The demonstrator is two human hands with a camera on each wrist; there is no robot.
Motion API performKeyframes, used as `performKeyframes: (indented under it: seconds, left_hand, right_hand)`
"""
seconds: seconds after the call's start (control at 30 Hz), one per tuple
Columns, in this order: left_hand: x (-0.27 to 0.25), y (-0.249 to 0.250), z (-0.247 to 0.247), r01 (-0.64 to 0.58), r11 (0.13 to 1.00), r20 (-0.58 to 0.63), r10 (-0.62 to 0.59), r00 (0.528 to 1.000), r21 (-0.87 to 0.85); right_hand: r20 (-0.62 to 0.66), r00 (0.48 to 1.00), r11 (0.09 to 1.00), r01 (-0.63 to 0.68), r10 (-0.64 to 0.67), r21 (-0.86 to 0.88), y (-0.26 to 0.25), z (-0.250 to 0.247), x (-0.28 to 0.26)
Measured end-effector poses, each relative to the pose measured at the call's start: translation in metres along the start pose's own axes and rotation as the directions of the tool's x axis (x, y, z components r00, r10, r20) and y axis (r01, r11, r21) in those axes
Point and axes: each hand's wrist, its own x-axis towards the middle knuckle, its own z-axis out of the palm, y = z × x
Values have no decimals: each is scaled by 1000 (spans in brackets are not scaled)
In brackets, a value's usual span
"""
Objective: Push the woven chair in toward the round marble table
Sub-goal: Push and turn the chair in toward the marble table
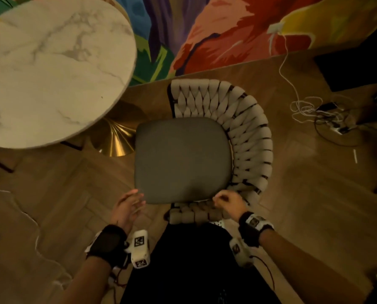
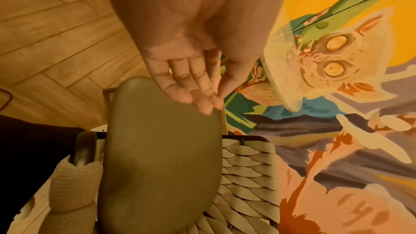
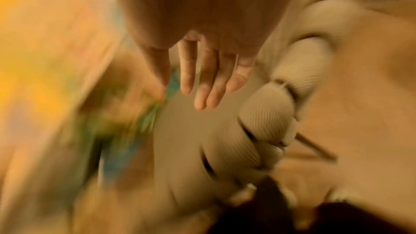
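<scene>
Nearby, both hands (unclenched) hover over the woven chair (image 1: 246, 137).

A herringbone wooden floor (image 1: 303, 194) is seen throughout. A brightly painted mural (image 1: 227, 29) is spread along its far edge. A tangle of white and black cables (image 1: 314, 113) is heaped on the floor at the right, and one white cable (image 1: 284, 62) is run up to a wall outlet (image 1: 275, 27).

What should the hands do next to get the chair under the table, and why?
Probably take hold of the chair: both the left hand and the right hand hover open at its near edge, gripping nothing, and its seat sits clear of the table.
</scene>
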Motion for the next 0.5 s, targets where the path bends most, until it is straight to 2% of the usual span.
performKeyframes:
  seconds: [0.07,0.1,0.23,0.37,0.43,0.5]
  left_hand:
    - [-6,-2,7,6,1000,8,-6,1000,-29]
    - [-8,-2,11,8,999,14,-8,1000,-50]
    - [-11,0,24,-17,999,34,18,999,-37]
    - [-6,0,36,-28,999,26,27,999,43]
    - [-3,0,39,-12,999,7,12,1000,45]
    - [-1,1,42,5,999,-2,-5,1000,31]
  right_hand:
    - [-149,979,943,-84,138,322,1,-33,-15]
    - [-181,963,908,-111,198,403,1,-48,-24]
    - [-281,926,889,-109,254,444,14,-88,-53]
    - [-239,878,838,-266,415,477,39,-99,-58]
    - [-146,825,714,-367,546,596,52,-93,-51]
    - [16,772,556,-471,635,685,58,-80,-41]
